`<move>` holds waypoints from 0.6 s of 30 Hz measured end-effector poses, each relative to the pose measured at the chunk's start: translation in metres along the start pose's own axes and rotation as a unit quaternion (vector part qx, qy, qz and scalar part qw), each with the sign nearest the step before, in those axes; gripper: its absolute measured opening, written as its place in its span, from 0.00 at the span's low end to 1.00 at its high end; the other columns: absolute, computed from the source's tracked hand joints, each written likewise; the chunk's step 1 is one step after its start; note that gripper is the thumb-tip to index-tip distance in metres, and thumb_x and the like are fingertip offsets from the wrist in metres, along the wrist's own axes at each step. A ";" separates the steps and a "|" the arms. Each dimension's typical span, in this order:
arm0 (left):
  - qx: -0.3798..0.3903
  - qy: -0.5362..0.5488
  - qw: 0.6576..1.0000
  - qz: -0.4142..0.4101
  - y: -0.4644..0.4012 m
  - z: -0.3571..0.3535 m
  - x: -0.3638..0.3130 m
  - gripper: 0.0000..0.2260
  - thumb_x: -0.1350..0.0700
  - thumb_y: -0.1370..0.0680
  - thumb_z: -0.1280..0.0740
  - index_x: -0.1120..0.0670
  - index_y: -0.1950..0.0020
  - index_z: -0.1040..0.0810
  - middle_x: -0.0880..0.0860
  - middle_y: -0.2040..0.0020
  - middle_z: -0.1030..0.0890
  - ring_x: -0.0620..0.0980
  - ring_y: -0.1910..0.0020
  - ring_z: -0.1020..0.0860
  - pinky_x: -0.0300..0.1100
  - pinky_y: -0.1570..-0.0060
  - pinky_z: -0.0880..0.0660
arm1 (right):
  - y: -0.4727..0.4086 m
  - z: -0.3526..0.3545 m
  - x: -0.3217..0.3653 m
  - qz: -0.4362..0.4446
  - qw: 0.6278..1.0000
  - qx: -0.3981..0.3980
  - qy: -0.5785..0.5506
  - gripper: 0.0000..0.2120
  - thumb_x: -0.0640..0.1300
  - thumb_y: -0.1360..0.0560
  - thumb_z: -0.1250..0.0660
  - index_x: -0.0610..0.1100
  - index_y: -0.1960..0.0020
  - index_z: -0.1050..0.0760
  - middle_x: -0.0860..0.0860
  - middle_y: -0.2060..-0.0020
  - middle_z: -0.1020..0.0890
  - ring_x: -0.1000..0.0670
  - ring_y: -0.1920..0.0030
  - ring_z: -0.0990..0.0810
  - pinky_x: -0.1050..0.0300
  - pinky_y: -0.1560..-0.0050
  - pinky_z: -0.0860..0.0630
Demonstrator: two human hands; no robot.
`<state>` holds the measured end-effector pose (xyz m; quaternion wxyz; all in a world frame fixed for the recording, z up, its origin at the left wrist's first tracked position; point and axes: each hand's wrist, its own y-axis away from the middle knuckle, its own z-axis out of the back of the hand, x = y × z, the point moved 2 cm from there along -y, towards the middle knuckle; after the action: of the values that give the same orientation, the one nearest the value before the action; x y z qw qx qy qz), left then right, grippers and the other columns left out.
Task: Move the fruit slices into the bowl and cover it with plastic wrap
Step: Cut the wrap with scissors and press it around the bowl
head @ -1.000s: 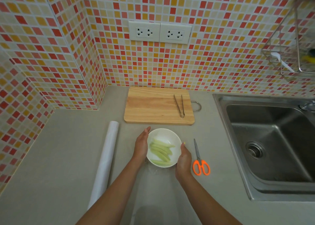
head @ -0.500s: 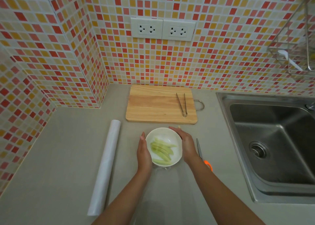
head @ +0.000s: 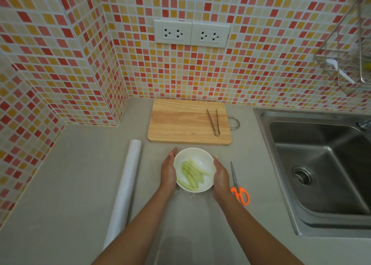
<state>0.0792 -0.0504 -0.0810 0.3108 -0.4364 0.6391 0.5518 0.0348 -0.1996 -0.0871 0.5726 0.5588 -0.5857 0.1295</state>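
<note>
A white bowl (head: 200, 158) stands on the grey counter in front of the cutting board. Several pale green fruit slices (head: 191, 173) lie inside it. My left hand (head: 168, 171) lies flat against the bowl's left side and my right hand (head: 220, 176) cups its right side, fingers pointing away from me. A clear sheet of plastic wrap (head: 180, 224) trails from the bowl towards me between my forearms; how far it covers the bowl I cannot tell. The roll of plastic wrap (head: 124, 188) lies to the left of the bowl.
A wooden cutting board (head: 180, 122) with metal tongs (head: 213, 122) on it sits behind the bowl. Orange-handled scissors (head: 239, 190) lie just right of my right hand. A steel sink (head: 321, 164) fills the right side, under a wire rack (head: 345, 64) on the tiled wall.
My right hand has come back from the bowl's far rim to its right side. My left hand has slid forward along the left side. The bowl has stayed put.
</note>
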 end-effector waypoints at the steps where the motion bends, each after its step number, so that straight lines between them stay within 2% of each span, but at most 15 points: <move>1: 0.003 -0.018 1.000 -0.007 -0.002 0.000 -0.002 0.20 0.48 0.17 0.48 0.53 0.30 0.28 0.54 0.30 0.27 0.52 0.33 0.27 0.51 0.31 0.32 | 0.002 0.001 0.001 0.006 1.000 -0.004 0.000 0.14 0.47 0.21 0.42 0.44 0.45 0.20 0.44 0.50 0.17 0.42 0.45 0.21 0.43 0.39 0.27; 4: -0.007 -0.032 0.999 -0.003 -0.005 0.005 -0.006 0.23 0.41 0.19 0.47 0.53 0.32 0.26 0.55 0.35 0.22 0.53 0.38 0.23 0.51 0.34 0.29 | 0.003 0.003 0.007 0.034 0.999 -0.005 0.023 0.15 0.43 0.23 0.40 0.38 0.42 0.21 0.41 0.47 0.18 0.42 0.44 0.21 0.43 0.37 0.28; 7: -0.036 -0.023 0.999 -0.023 -0.006 0.015 -0.011 0.26 0.38 0.20 0.48 0.54 0.34 0.25 0.54 0.43 0.17 0.51 0.40 0.21 0.53 0.33 0.30 | -0.001 0.004 0.018 0.046 0.998 -0.015 0.030 0.13 0.45 0.24 0.36 0.40 0.46 0.18 0.43 0.46 0.17 0.46 0.46 0.19 0.49 0.41 0.26; 9: -0.036 -0.015 0.998 -0.040 -0.002 0.020 -0.011 0.25 0.40 0.19 0.48 0.54 0.34 0.25 0.54 0.43 0.17 0.50 0.39 0.22 0.51 0.32 0.32 | -0.004 0.003 0.021 0.045 0.999 -0.010 0.022 0.12 0.46 0.26 0.35 0.43 0.48 0.17 0.45 0.48 0.17 0.48 0.48 0.18 0.52 0.43 0.25; 13: -0.013 -0.004 1.000 -0.013 0.013 0.014 0.011 0.20 0.45 0.17 0.48 0.51 0.32 0.26 0.52 0.35 0.21 0.48 0.37 0.24 0.46 0.35 0.29 | -0.004 0.002 0.009 0.021 0.999 0.021 0.017 0.14 0.48 0.25 0.37 0.44 0.45 0.19 0.47 0.49 0.16 0.46 0.47 0.19 0.48 0.42 0.25; 17: -0.027 0.099 0.993 0.052 0.019 0.000 0.021 0.21 0.43 0.18 0.49 0.49 0.35 0.23 0.52 0.40 0.18 0.51 0.41 0.21 0.46 0.43 0.25 | 0.004 -0.002 -0.008 -0.030 0.998 -0.034 -0.041 0.13 0.52 0.23 0.39 0.46 0.49 0.19 0.46 0.53 0.16 0.44 0.48 0.19 0.49 0.44 0.25; 18: -0.029 0.128 0.989 0.071 0.018 -0.002 0.021 0.21 0.42 0.18 0.48 0.49 0.36 0.22 0.52 0.42 0.18 0.51 0.42 0.20 0.47 0.45 0.24 | 0.005 -0.003 -0.009 -0.037 0.997 -0.041 -0.059 0.14 0.52 0.23 0.39 0.45 0.47 0.20 0.45 0.51 0.16 0.43 0.47 0.20 0.48 0.43 0.25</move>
<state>0.0546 -0.0563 -0.0910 0.1744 -0.4658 0.6866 0.5302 0.0302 -0.1906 -0.0913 0.5637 0.5625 -0.6027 0.0508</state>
